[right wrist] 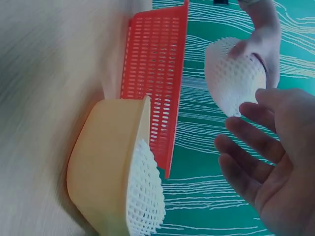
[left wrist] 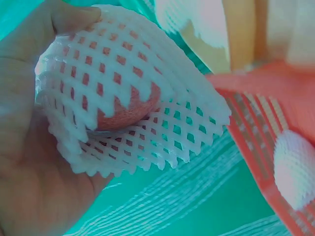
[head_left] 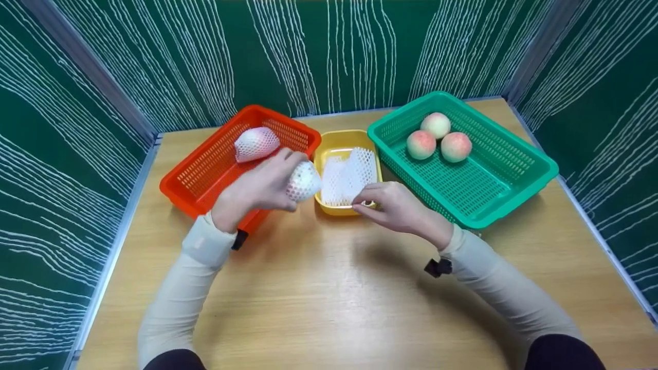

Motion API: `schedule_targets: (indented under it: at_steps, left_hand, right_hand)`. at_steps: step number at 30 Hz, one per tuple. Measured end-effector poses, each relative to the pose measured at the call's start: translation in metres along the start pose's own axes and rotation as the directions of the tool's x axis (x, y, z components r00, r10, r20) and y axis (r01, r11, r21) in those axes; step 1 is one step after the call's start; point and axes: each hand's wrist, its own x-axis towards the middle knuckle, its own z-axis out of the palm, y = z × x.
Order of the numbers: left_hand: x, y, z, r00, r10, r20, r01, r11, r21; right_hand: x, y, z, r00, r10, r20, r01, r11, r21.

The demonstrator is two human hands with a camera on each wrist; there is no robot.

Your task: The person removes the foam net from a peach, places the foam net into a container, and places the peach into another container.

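My left hand (head_left: 270,182) grips a peach (left wrist: 125,110) wrapped in a white foam net sleeve (left wrist: 118,64), held above the near right side of the red basket (head_left: 180,182). The sleeve's toothed open end shows part of the pink fruit in the left wrist view. My right hand (head_left: 393,205) hovers by the near right rim of the yellow bin (head_left: 343,209), its fingers loosely bent with nothing between them in the right wrist view. Foam net sleeves (head_left: 354,172) lie flat in the yellow bin.
Another sleeved peach (head_left: 257,144) lies in the red basket. At the right, a green basket (head_left: 534,172) holds three bare peaches (head_left: 456,147). Green walls (head_left: 318,51) with white streaks stand around the wooden table (head_left: 329,288).
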Motion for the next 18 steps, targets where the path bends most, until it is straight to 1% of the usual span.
schedule_targets:
  at_steps: [3,5,10,15,18]
  left_hand:
    - [-0.007,0.010,0.011,0.996,0.085,-0.022,-0.085,0.996,-0.027]
    - [-0.011,0.015,0.018,0.991,0.124,-0.039,-0.126,0.991,-0.037]
    - [-0.017,0.024,0.043,0.980,0.182,-0.075,-0.185,0.982,-0.042]
    - [-0.015,0.030,0.065,0.963,0.249,-0.104,-0.257,0.964,-0.072]
    - [-0.011,0.034,0.074,0.956,0.274,-0.108,-0.283,0.956,-0.081]
  right_hand:
    - [-0.012,0.001,0.001,0.999,-0.030,-0.017,0.030,0.999,0.033]
    - [-0.017,0.001,0.002,0.999,-0.043,-0.028,0.044,0.998,0.044]
    - [-0.029,0.005,0.005,0.998,-0.049,-0.030,0.051,0.996,0.075]
    - [-0.037,0.009,0.005,0.998,-0.040,-0.045,0.044,0.995,0.094]
    - [-0.041,0.011,0.003,0.998,-0.037,-0.054,0.042,0.994,0.096]
